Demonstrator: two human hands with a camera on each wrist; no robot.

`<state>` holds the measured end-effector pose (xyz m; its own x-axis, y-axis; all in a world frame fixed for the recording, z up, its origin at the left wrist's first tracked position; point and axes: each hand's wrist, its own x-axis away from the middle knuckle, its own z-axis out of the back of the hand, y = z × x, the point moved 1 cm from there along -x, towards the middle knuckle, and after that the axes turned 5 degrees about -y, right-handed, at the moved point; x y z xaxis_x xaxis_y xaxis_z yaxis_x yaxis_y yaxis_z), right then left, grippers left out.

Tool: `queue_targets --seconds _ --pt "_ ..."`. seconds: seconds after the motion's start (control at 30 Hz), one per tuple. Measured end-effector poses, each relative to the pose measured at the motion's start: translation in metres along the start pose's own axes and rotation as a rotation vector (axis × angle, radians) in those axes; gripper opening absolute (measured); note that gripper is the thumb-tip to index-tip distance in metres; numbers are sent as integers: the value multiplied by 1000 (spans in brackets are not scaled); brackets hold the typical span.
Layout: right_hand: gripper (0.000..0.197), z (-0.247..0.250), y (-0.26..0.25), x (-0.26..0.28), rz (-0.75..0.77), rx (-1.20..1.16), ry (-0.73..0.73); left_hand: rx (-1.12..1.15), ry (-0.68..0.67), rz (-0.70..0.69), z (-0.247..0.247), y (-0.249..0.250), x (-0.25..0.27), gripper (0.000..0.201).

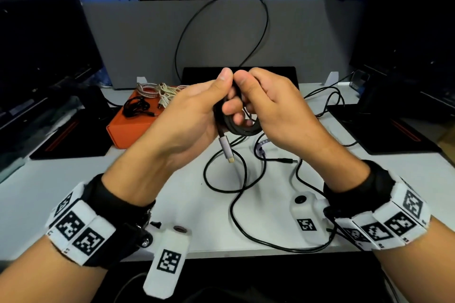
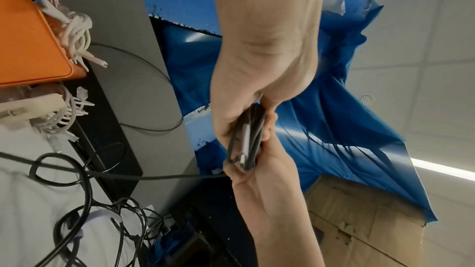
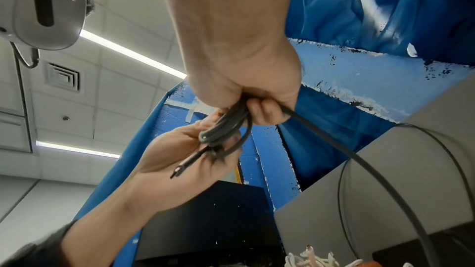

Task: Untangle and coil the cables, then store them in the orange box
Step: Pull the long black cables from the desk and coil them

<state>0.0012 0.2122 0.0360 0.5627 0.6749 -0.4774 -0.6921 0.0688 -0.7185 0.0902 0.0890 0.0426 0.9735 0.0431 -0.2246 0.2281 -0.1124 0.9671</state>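
Both hands are raised over the white table (image 1: 103,179) and hold one coil of black cable (image 1: 236,128) between them. My left hand (image 1: 225,96) grips the coil's left side, thumb on top. A silver plug (image 1: 226,149) hangs below it. My right hand (image 1: 248,101) curls round the coil's right side, thumb up. In the right wrist view, the coil (image 3: 223,129) sits in my right hand (image 3: 257,107), and one strand (image 3: 359,161) runs off to the right. The orange box (image 1: 128,128) stands at the left with a braided cable (image 1: 147,90) and a thin black cable (image 1: 136,106) on top.
Loose black cables (image 1: 229,179) loop across the table under my hands, one ending in a barrel plug (image 1: 288,161). A grey divider panel (image 1: 221,39) stands behind. Black screens and a black pad (image 1: 394,128) flank the table. White cables and a power strip (image 2: 30,105) lie beside the box.
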Motion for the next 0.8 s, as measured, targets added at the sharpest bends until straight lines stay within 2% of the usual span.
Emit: queue_targets --seconds 0.13,0.27,0.33,0.4,0.47,0.53,0.63,0.8 --pt "37 -1 -7 2 3 -310 -9 156 17 -65 2 2 -3 36" --pt "38 7 -9 6 -163 -505 -200 200 -7 -85 11 4 -4 35" --pt "38 10 -10 6 -198 -563 -237 213 -49 -60 14 5 -5 35" --pt "38 6 -13 5 -177 -530 -160 198 -80 -38 16 4 -6 35" --pt "39 -1 -13 6 -92 -336 -18 154 -109 -45 19 2 -6 36" --pt "40 -6 -8 5 -7 -140 65 123 -137 -60 19 -1 -4 36" --pt "41 -7 -6 2 10 -185 38 149 -172 -68 20 -4 -4 38" --pt "39 2 -11 3 -28 -408 -125 200 -298 -49 23 1 -2 56"
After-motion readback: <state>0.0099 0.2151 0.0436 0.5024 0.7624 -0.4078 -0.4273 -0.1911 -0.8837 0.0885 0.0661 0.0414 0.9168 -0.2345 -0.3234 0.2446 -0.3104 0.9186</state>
